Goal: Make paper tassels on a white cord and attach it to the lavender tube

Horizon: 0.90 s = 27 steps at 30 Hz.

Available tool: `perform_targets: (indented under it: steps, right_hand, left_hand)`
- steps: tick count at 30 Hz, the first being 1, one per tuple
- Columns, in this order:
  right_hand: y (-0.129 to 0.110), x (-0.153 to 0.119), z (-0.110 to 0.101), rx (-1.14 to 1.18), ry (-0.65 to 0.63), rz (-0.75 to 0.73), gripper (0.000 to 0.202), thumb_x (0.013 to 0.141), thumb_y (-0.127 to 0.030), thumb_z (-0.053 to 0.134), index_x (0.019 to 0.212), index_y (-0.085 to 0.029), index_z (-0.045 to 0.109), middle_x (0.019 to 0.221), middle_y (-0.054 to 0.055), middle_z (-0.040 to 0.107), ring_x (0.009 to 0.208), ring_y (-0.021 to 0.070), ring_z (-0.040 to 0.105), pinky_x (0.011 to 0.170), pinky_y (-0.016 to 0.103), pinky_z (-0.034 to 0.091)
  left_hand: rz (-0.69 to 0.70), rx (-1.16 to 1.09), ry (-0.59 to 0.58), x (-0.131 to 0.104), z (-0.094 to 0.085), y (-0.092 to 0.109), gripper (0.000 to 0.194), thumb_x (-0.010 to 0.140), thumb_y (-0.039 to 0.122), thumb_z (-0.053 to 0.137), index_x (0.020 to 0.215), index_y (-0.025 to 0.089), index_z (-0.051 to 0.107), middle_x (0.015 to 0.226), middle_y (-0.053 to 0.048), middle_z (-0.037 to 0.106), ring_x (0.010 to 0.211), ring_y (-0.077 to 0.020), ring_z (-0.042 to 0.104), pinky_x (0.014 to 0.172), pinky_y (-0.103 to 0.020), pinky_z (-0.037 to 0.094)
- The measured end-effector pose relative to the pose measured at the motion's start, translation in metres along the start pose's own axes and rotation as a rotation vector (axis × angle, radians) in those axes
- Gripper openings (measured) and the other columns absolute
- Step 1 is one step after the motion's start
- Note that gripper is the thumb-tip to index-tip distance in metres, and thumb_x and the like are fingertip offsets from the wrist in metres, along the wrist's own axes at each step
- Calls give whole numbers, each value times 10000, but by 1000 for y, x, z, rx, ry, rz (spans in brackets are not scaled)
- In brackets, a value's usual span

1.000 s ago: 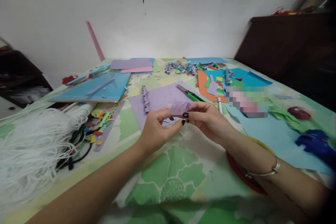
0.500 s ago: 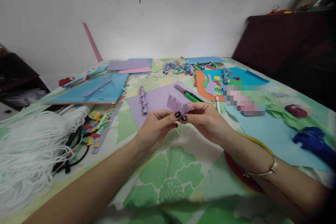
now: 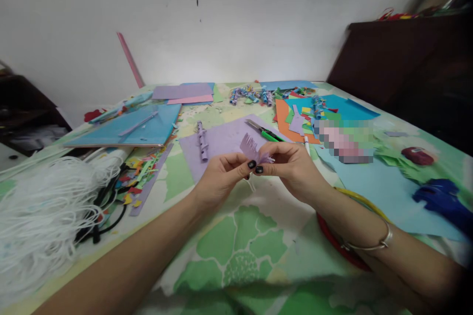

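Between my two hands is a fringed purple paper strip [image 3: 250, 146], its cut edge pointing up and partly curled to the right. My left hand [image 3: 226, 175] pinches the strip's lower left part with thumb and fingers. From the other side, my right hand [image 3: 287, 166] pinches its lower right part, thumbs close together. A white string [image 3: 252, 185] hangs just below the fingertips. Behind the hands, a purple paper sheet [image 3: 221, 130] lies on the table, bearing a rolled purple paper tube [image 3: 202, 141] at left and a green-handled cutter or scissors [image 3: 269, 133].
White cord [image 3: 44, 211] lies heaped at left, near colourful paper scraps [image 3: 142, 174]. A blue folder [image 3: 129, 125] is behind them. At right are light blue paper [image 3: 377, 194], a dark blue object [image 3: 439, 199] and a red-yellow ring [image 3: 328, 241] under my right forearm.
The fringed strip's right part has curled round further between my fingers, and less of its fringe stands flat. Both hands stay nearly in place.
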State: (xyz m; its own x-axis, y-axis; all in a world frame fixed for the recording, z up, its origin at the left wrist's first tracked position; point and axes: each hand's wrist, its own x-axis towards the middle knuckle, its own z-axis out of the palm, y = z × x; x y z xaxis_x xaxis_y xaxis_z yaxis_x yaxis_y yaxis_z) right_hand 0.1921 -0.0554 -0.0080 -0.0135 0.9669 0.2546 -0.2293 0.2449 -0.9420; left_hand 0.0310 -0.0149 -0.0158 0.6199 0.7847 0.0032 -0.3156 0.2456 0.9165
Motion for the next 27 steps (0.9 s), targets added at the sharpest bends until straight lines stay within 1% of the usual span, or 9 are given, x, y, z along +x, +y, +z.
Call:
perform_targets:
  steps: [5,10,12,16,20,24,27]
  right_hand:
    - [-2,0,0,21,-5,29,179,586,-149,850,692,-184,709,708,-18,642,686,114,593,666,262,493]
    - [-2,0,1,36,-18,62,206,593,-166,848,741,-179,707,732,-14,657,699,114,608,686,257,497]
    - [-2,-1,2,41,-36,68,210,602,-162,842,759,-178,705,734,-11,662,699,113,609,686,252,494]
    - [-7,-2,3,77,-53,89,178,635,-186,823,760,-185,697,700,-12,667,642,114,614,668,269,505]
    - [-10,-1,3,151,-78,114,171,629,-205,822,733,-196,687,634,-23,655,583,127,617,631,293,527]
    - [-8,0,2,199,-154,124,189,610,-166,823,742,-205,693,640,-29,666,555,127,627,596,290,537]
    - [-5,-1,0,190,-174,134,200,609,-157,826,749,-206,692,674,-23,678,570,135,644,603,303,550]
  left_hand:
    - [44,18,14,-2,1,2,248,679,333,805,664,139,650,629,-2,621,579,-98,541,586,-228,402]
    - [51,35,54,-1,0,2,229,684,306,795,622,139,651,613,-5,622,593,-106,550,602,-237,405]
    - [58,18,48,0,0,1,198,696,281,783,620,143,662,622,-5,628,609,-106,554,626,-241,411]
    - [56,-37,-32,0,-1,3,127,719,259,754,696,142,711,698,-27,657,683,-122,579,667,-248,423]
    - [1,-103,-123,-2,-2,3,92,728,219,721,766,135,728,746,-53,675,729,-148,600,670,-258,431]
    - [-30,-89,-148,-2,-2,1,123,726,240,739,770,125,738,708,-51,669,686,-138,591,645,-255,429]
    - [-3,-63,-162,-2,-3,0,137,717,255,755,772,130,742,722,-53,678,688,-137,589,651,-258,433]
